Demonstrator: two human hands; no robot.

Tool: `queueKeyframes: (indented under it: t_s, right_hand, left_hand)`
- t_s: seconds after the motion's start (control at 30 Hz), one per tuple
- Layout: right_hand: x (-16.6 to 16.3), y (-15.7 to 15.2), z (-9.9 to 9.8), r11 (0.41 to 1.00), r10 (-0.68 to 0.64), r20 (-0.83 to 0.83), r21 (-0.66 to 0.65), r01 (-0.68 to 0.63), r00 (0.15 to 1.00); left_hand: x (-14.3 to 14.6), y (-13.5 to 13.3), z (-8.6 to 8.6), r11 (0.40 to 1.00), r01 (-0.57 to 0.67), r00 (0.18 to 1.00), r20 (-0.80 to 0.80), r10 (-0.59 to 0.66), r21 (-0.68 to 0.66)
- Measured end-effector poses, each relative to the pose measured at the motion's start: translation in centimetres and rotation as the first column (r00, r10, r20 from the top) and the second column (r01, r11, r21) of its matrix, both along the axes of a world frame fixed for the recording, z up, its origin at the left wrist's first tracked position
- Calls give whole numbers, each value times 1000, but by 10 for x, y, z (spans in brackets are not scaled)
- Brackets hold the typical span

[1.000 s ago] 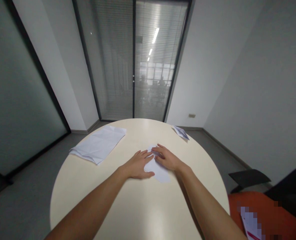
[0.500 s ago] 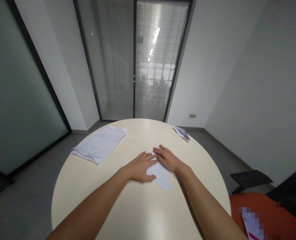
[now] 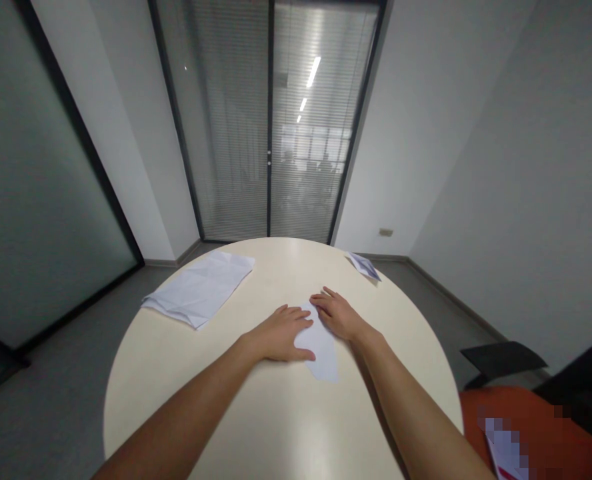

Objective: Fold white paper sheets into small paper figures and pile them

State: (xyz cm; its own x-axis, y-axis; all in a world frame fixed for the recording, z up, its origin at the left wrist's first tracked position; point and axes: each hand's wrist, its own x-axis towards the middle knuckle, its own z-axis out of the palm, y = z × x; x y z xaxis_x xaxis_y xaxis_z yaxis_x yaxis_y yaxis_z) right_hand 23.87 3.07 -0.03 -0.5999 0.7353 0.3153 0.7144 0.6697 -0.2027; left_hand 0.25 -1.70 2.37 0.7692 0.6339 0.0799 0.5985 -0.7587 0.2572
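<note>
Paper piece (image 3: pixel 323 355) under both hands, mid-table

Angular white piece lies flat on the round table (image 3: pixel 256 420), well in from left, right and far edges. Left hand (image 3: pixel 287 335) spread wide, palm down, covering the piece's left side, thumb apart from fingers. Right hand (image 3: pixel 339 317) at its far end, fingers slightly curled; cannot tell if they pinch it.

Around: larger white sheets (image 3: pixel 201 288), creased and layered, at table's far-left edge, clear of left hand. Small folded paper (image 3: pixel 363 267) at far-right edge, beyond right hand, partly raised. Off the right edge, an orange chair seat (image 3: pixel 551 433) with a black armrest (image 3: pixel 503 359); on the seat, white item (image 3: pixel 507 448) with red stripe, partly pixelated. Past the far edge, glass panels (image 3: pixel 236 133) with blinds.
</note>
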Motion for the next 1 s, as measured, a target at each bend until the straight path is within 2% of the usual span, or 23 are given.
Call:
queueKeyframes:
  t_s: [0.27, 0.43, 0.63, 1.0]
  right_hand:
    - [-10, -13, 9, 993, -101, 58, 72, 97, 993]
    - [-9, -11, 7, 994, -83, 71, 77, 77, 994]
    - [-7, -7, 4, 998, -39, 99, 57, 33, 994]
    - [-7, -7, 1, 999, -46, 73, -19, 47, 996]
  left_hand:
    - [-4, -13, 20, 986, -140, 985, -113, 130, -85]
    - [6, -29, 30, 993, -111, 984, -145, 104, -43]
    - [12, -36, 27, 988, -152, 975, -166, 146, -24]
    - [7, -27, 27, 982, -143, 975, -187, 119, -125]
